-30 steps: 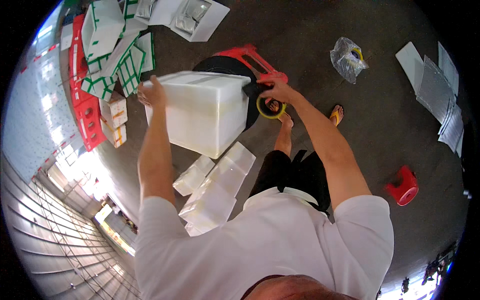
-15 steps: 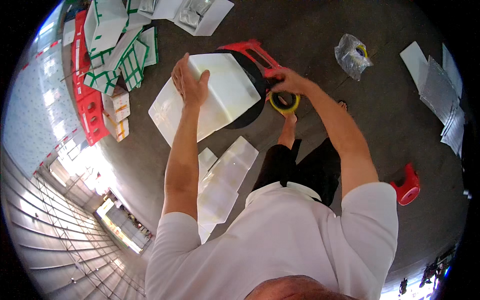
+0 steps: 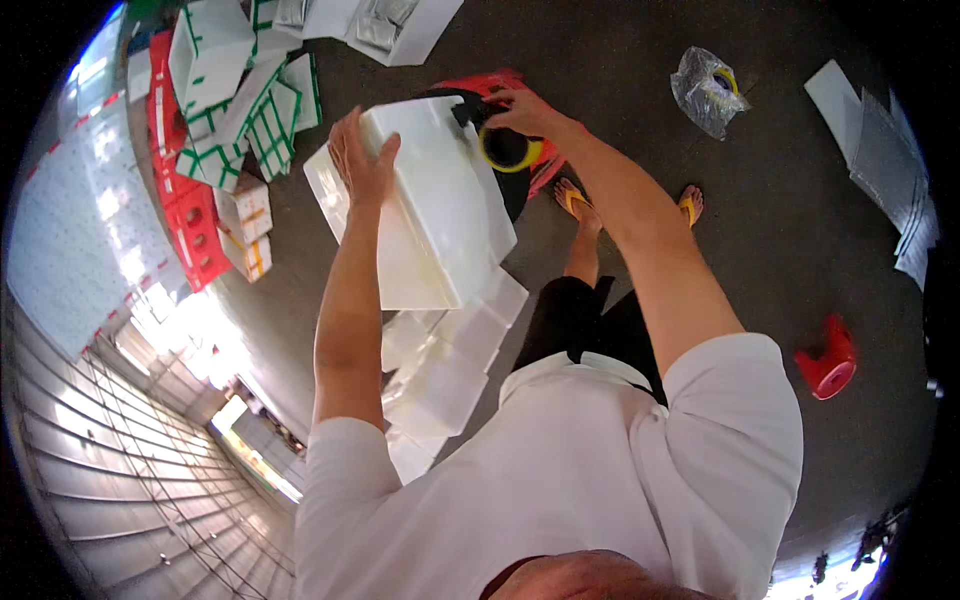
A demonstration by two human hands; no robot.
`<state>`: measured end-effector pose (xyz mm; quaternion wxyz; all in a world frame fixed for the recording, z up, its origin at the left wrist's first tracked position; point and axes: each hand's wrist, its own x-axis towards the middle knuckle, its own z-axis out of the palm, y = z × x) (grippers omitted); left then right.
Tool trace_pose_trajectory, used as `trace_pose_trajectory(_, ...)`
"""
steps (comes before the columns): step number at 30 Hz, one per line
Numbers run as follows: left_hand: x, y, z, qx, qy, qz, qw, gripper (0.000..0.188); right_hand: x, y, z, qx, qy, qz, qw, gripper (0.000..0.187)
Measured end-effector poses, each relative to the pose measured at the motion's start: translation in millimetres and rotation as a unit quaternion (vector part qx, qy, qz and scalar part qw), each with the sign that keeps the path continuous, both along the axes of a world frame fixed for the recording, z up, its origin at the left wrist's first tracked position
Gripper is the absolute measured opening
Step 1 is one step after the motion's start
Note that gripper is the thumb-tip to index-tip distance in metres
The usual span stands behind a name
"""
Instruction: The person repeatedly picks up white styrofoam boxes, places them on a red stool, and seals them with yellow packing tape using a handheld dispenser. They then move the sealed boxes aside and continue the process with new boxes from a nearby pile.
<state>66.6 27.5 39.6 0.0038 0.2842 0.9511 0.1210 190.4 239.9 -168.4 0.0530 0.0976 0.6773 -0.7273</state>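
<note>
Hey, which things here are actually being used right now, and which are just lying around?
In use:
Large white box, under the left hand
Yellow-ringed tape dispenser, in the right hand
Round black support, apparently beneath the box

Lying around, it seems:
White boxes nearer the body
Green-taped white pieces
Plastic-wrapped yellow roll
Red plastic object
White and silver panels

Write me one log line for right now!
Left hand: on white rectangular foam box; Right hand: holding black tape dispenser with round yellow roll; Nearby: more white boxes
</note>
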Motion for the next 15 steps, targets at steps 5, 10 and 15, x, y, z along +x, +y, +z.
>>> trace_pose_trajectory(5,-23.4,-27.4,-14.1,-0.039,0.059,0.045,0.996,0.069,132.4,-11.5,3.3,-0.087,-0.121,0.134,0.98,0.056)
trace_pose_trajectory(10,-48.0,-42.9,-14.8,0.007,0.026,0.288,0.957,0.07,202.1,-26.9,29.2,-0.057,-0.143,0.124,0.98,0.055)
trace_pose_trajectory(15,-51.9,-41.3,-16.9,0.019,0.028,0.317,0.948,0.074,173.7,-16.8,39.0,-0.008,-0.095,0.117,0.989,0.058)
